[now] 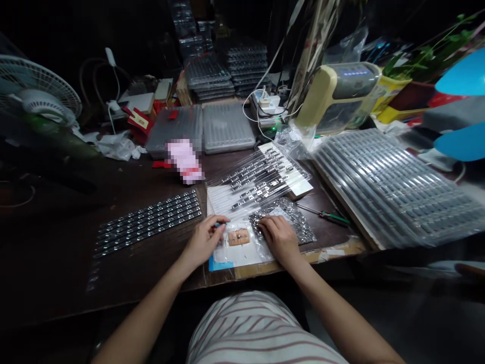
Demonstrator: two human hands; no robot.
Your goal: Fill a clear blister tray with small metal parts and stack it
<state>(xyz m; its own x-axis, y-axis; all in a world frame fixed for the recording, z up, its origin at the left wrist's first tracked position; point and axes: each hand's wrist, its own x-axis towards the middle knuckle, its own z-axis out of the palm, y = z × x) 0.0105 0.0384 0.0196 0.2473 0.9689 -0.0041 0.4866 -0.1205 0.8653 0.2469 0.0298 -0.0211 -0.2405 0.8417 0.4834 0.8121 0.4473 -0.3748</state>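
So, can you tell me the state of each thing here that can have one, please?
Left hand: curled around a small blue object.
Right hand: fingers resting on a clear bag of metal parts.
Green-handled screwdriver: lying on the desk.
Clear plastic case: shut.
Desk fan: standing; running or not, cannot tell.

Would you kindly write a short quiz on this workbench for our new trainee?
1. Which is nearer the green-handled screwdriver: the left hand or the right hand?
2. True or false: the cream-coloured machine stands to the left of the desk fan.
3. Fill in the blank: the strip of dark components lies to the ____ of the left hand.

Key: 1. the right hand; 2. false; 3. left.
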